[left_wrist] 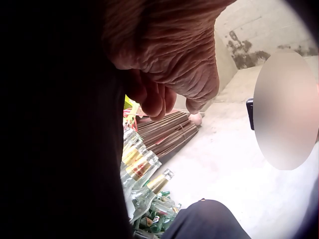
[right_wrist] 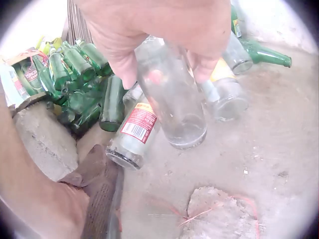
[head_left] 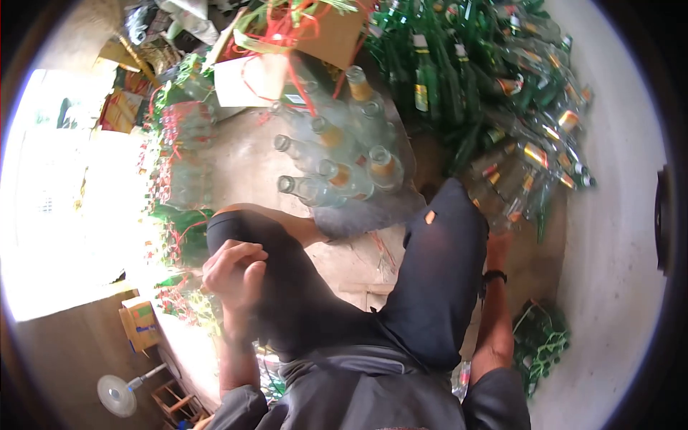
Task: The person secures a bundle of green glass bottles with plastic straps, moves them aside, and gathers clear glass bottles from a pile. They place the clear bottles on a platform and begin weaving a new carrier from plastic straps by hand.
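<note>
My right hand (right_wrist: 164, 22) grips a clear glass bottle (right_wrist: 172, 99) from above, its base tilted toward the floor. A clear bottle with a red and yellow label (right_wrist: 139, 124) lies beside it on the left, and another clear bottle (right_wrist: 227, 97) on the right. In the head view that hand (head_left: 499, 249) is beside my right knee, partly hidden by it. My left hand (head_left: 234, 271) is over my left thigh, its fingers loosely bent and holding nothing. Several clear bottles with gold neck labels (head_left: 330, 172) stand together in front of me.
Green bottles (head_left: 444, 79) are heaped at the back right along the white wall (head_left: 609, 215). Bundled bottles with red ties (head_left: 186, 150) line the left. A cardboard box (head_left: 251, 79) with red string stands at the back. A fan (head_left: 117, 395) is at the lower left.
</note>
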### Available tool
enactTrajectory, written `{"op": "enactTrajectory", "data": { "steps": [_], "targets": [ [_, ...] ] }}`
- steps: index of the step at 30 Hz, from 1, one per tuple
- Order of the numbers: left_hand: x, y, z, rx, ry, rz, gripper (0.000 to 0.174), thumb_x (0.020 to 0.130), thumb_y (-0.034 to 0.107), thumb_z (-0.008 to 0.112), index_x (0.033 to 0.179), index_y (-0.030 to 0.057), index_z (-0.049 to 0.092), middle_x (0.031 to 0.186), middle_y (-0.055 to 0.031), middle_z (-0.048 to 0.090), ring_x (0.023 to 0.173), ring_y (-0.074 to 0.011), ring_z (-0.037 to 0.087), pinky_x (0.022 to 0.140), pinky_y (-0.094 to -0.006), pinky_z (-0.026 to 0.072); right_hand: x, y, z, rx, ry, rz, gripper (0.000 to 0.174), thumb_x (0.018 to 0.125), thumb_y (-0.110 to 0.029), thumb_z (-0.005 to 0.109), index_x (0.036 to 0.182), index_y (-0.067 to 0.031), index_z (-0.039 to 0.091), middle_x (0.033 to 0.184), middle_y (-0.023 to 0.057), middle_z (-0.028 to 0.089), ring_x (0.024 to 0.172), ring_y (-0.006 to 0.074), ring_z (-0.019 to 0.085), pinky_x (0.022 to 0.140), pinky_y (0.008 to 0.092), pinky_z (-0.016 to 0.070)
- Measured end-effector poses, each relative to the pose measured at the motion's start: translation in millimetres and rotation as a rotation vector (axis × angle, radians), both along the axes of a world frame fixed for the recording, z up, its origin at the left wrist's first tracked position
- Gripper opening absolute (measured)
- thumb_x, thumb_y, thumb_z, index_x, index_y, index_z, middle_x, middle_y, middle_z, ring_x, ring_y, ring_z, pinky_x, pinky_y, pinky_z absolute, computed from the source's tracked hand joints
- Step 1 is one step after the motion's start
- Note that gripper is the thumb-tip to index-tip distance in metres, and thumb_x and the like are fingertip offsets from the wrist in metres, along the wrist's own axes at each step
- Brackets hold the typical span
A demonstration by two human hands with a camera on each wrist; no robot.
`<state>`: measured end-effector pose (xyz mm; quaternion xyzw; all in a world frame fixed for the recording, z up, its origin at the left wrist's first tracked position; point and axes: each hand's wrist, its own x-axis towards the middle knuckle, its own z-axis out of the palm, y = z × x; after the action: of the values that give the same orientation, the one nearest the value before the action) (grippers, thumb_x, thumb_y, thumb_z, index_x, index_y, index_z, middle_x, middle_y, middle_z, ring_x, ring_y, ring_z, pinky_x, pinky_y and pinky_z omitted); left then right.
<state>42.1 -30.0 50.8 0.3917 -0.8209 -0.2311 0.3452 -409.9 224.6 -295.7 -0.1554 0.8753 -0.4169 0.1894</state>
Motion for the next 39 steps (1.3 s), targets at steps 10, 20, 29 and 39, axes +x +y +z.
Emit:
{"op": "enactTrajectory", "data": {
  "steps": [10, 20, 29, 39],
  "targets": [
    [-5.9, -1.9, 6.6, 0.002, 0.064, -0.056, 0.019, 0.079, 0.007, 0.071, 0.093, -0.0052, 0.072, 0.073, -0.0108, 0.070, 0.061, -0.0151, 0.067, 0.059, -0.0261, 0.0524, -10.6, 37.2, -25.8, 0.900, 0.586, 0.878, 0.031, 0.101, -0.023, 0.060, 0.126, -0.0062, 0.067, 0.110, 0.0194, 0.070, 0.100, 0.0329, 0.070, 0.088, 0.0398, 0.0538],
    [-4.5, -3.9, 15.9, 0.029, 0.068, -0.066, 0.015, 0.083, 0.005, 0.074, 0.096, -0.0032, 0.073, 0.075, -0.0073, 0.068, 0.061, -0.0119, 0.062, 0.058, -0.0243, 0.0480, -10.2, 56.6, -40.5, 0.065, 0.201, 0.283, 0.031, 0.103, -0.018, 0.055, 0.123, 0.0048, 0.062, 0.120, 0.0259, 0.063, 0.113, 0.0385, 0.062, 0.097, 0.0472, 0.0485],
    [-17.6, -57.9, 50.7, 0.697, 0.199, -0.078, 0.034, 0.099, 0.024, 0.072, 0.120, -0.0027, 0.070, 0.093, -0.0046, 0.071, 0.070, -0.0079, 0.063, 0.061, -0.0225, 0.0508, 27.3, 106.6, -37.7, -0.273, -0.126, 0.317, 0.024, 0.103, -0.015, 0.054, 0.118, 0.0035, 0.061, 0.111, 0.0214, 0.064, 0.103, 0.0339, 0.063, 0.092, 0.0452, 0.0475],
    [-66.1, -184.1, 53.5, 0.574, 0.301, -0.236, 0.046, 0.101, 0.032, 0.068, 0.138, 0.0047, 0.062, 0.115, -0.0048, 0.068, 0.101, -0.0131, 0.066, 0.082, -0.0316, 0.0581, 117.8, 182.3, 17.5, -0.254, -0.470, 0.191, 0.030, 0.108, -0.022, 0.049, 0.121, 0.0011, 0.062, 0.111, 0.0099, 0.066, 0.105, 0.0248, 0.063, 0.095, 0.0410, 0.0480]
  ]
}}
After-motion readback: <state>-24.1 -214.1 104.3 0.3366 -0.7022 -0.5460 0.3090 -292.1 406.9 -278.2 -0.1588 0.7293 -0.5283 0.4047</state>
